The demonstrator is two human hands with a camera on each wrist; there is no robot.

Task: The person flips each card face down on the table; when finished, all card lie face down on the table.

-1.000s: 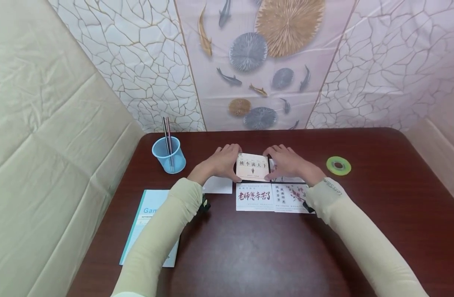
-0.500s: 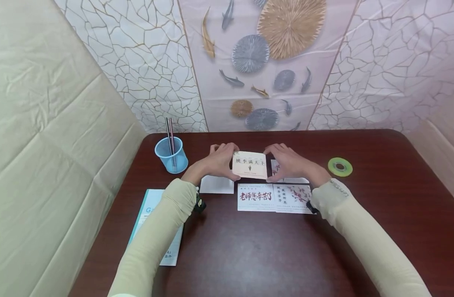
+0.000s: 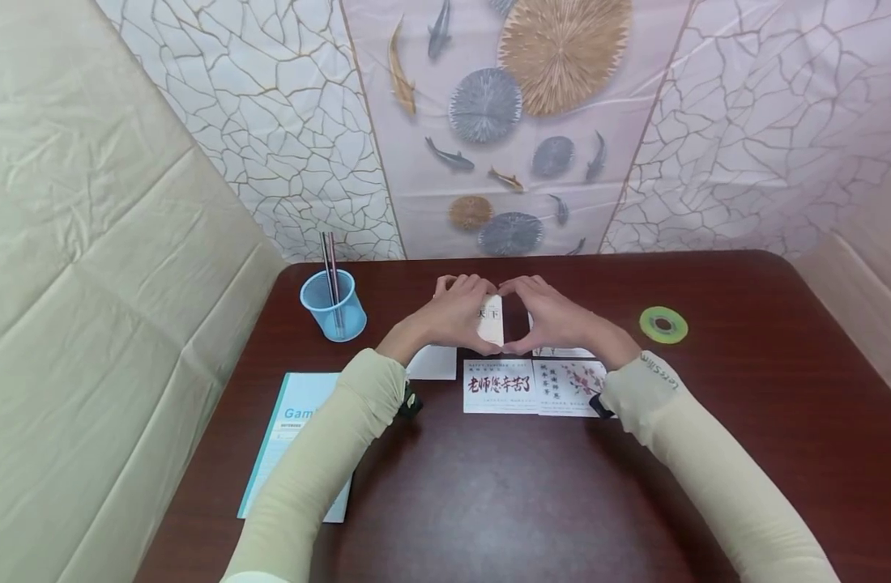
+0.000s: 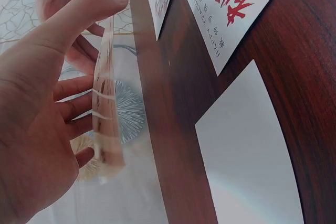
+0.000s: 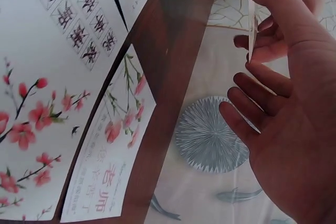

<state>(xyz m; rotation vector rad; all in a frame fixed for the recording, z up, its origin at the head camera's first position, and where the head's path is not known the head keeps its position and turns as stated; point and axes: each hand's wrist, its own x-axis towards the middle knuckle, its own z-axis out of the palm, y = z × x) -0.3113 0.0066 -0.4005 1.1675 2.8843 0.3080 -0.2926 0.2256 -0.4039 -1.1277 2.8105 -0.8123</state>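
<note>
A cream greeting card printed with dark characters is held up over the back of the table. My left hand grips it near the right end, thumb at its lower edge and fingers at its upper edge, hiding its left part. My right hand pinches the right end, with thumb and index fingertips right at the corners. The two hands meet there. In the left wrist view the card shows nearly edge-on and blurred before the fingers. The right wrist view catches only a thin strip of the card.
On the table lie a card with red characters, a blossom card, a pink-flower card and a blank white card. A notebook and blue pen cup stand left, a green tape roll right.
The left hand has slid rightward along the card from its left end, covering most of it. The card has shifted slightly left, and the right hand has moved slightly left with it.
</note>
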